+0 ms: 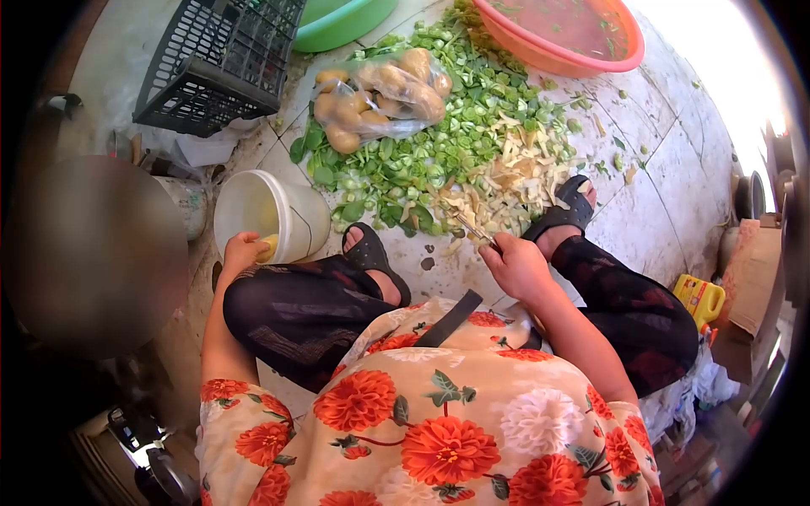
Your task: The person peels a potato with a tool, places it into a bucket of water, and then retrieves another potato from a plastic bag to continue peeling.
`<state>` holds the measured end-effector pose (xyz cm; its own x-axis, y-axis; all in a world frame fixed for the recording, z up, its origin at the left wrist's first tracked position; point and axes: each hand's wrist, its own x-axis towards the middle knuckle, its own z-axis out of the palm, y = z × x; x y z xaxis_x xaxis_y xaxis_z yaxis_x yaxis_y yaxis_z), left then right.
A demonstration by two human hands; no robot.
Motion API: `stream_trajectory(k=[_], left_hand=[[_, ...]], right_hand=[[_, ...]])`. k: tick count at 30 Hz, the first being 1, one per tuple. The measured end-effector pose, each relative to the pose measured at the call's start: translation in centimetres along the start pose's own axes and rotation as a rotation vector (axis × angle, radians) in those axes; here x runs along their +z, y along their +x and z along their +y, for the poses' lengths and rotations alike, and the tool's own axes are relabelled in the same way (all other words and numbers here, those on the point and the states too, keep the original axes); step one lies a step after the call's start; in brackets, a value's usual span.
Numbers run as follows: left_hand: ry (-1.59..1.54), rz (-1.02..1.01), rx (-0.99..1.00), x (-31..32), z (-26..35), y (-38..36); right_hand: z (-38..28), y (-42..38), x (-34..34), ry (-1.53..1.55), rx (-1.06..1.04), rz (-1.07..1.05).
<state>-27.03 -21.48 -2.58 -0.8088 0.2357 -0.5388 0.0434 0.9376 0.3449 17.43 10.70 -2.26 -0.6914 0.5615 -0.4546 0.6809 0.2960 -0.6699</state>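
Observation:
My left hand [242,250] reaches over my left knee and holds a yellow peeled potato [267,248] at the rim of a white bucket [291,221]. My right hand [516,263] is closed around a metal peeler [472,227] whose blade points toward the heap of pale peelings [515,175] on the floor. A clear plastic bag of unpeeled potatoes [381,97] lies farther off, on a spread of chopped green leaves [439,143]. My feet in black sandals [567,207] rest at the edge of the scraps.
A black plastic crate [215,63] stands at the upper left, a green basin [342,21] beside it. An orange basin [564,38] with water sits at the top right. A yellow bottle [699,298] lies to my right. A blurred round shape fills the left side.

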Motion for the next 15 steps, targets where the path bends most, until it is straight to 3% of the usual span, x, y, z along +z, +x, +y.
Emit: stream_trajectory(k=[1, 5, 9, 15], left_hand=[[-0.006, 0.001, -0.005, 0.1, 0.2, 0.1], [0.067, 0.21, 0.309, -0.1, 5.2, 0.1], [0.143, 0.171, 0.576, 1.3, 13.8, -0.7], [0.643, 0.042, 1.009, 7.7, 23.4, 2.2]], right_hand=[[0.0, 0.1, 0.1, -0.004, 0.007, -0.002], [-0.3, 0.7, 0.8, -0.001, -0.006, -0.011], [-1.2, 1.2, 1.0, 0.04, -0.043, -0.007], [-1.6, 1.7, 0.4, 0.04, -0.048, 0.017]])
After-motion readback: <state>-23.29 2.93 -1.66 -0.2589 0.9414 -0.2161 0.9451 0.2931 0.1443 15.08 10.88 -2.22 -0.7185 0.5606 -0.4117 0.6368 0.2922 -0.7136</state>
